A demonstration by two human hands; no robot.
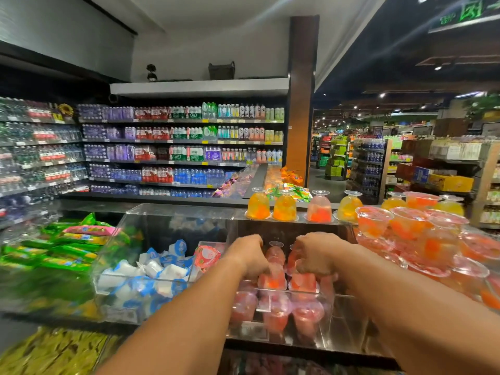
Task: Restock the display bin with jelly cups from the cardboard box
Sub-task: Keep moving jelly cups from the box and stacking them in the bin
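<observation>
Pink jelly cups (273, 280) partly fill the display bin (303, 296); left hand (250, 255) and right hand (315, 254) each grip one, placing more.

A green sign (466, 14) is hanging at the far upper right, showing a large Chinese character resembling 团, cut by the edge. Shelf tags and package labels are blurring past reading.

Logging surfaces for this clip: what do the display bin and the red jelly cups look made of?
Display bin: clear, glossy rigid plastic, likely acrylic; the cups show through its walls and the edges catch light. Red jelly cups: thin transparent plastic, probably, since the red jelly shows through. Both hands, left hand and right hand, are on them.
</observation>
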